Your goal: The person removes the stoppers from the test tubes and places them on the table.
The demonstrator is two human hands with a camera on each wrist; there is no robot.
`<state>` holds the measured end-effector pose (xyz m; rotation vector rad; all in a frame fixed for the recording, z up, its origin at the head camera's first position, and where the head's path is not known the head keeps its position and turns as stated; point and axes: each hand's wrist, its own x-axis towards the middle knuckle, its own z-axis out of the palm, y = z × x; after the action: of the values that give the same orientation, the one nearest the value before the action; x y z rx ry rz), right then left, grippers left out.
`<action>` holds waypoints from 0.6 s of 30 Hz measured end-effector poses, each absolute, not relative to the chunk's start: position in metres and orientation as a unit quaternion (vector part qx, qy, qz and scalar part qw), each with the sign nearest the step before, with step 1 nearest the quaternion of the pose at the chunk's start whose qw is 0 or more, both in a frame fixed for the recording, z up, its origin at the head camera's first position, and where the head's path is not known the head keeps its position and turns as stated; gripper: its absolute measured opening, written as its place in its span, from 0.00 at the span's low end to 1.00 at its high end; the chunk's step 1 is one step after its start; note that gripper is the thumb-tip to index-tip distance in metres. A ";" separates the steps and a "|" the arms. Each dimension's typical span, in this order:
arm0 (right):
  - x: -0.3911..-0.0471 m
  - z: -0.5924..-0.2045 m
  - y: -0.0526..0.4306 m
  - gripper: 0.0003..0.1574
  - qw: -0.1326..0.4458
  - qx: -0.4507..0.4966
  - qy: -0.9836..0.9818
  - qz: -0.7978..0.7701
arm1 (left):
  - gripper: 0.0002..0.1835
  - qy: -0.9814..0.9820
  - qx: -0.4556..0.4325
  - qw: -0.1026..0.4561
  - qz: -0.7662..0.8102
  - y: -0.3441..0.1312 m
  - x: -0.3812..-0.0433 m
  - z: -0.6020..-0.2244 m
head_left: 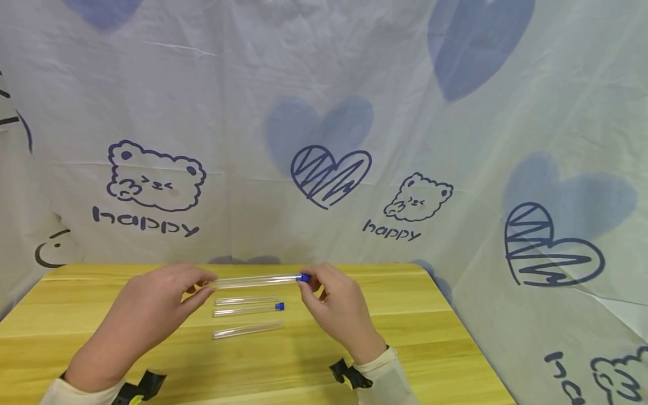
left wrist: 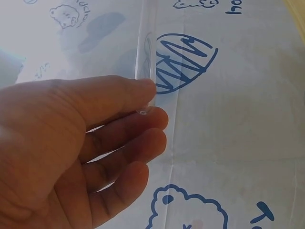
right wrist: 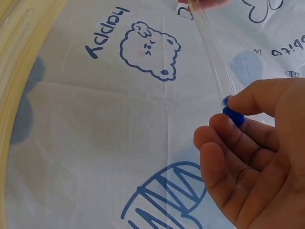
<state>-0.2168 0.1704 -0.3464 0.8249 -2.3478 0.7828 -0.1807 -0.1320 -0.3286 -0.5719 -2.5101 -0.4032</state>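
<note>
A clear test tube (head_left: 258,280) is held level above the table between both hands. My left hand (head_left: 164,301) pinches its rounded closed end between thumb and fingers, as the left wrist view shows with the tube (left wrist: 146,52) running upward. At the other end, my right hand (head_left: 339,304) pinches the blue cap (right wrist: 234,114), which sits on the tube's mouth. Below on the table lie a second capped tube (head_left: 248,311) with its own blue cap (head_left: 279,306), and two clear tubes without caps, one behind (head_left: 245,301) and one in front (head_left: 248,330).
The wooden table (head_left: 243,377) has light yellow grain. Behind it and at the right hangs a white sheet (head_left: 243,112) printed with blue hearts and bears, close to the table's far edge. Black straps (head_left: 350,376) circle both wrists.
</note>
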 end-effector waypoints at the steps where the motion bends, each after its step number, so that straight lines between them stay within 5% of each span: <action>1: -0.217 -0.346 0.170 0.07 0.264 0.306 -0.867 0.290 | 0.09 -0.929 -0.211 0.265 -0.149 -0.132 -0.181 -0.329; 18: -0.218 -0.348 0.171 0.10 0.269 0.309 -0.866 0.286 | 0.09 -0.932 -0.209 0.255 -0.149 -0.132 -0.180 -0.327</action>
<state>-0.2182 0.1709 -0.3478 0.8342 -2.3351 0.7720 -0.1800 -0.1317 -0.3275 -0.5685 -2.5310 -0.4057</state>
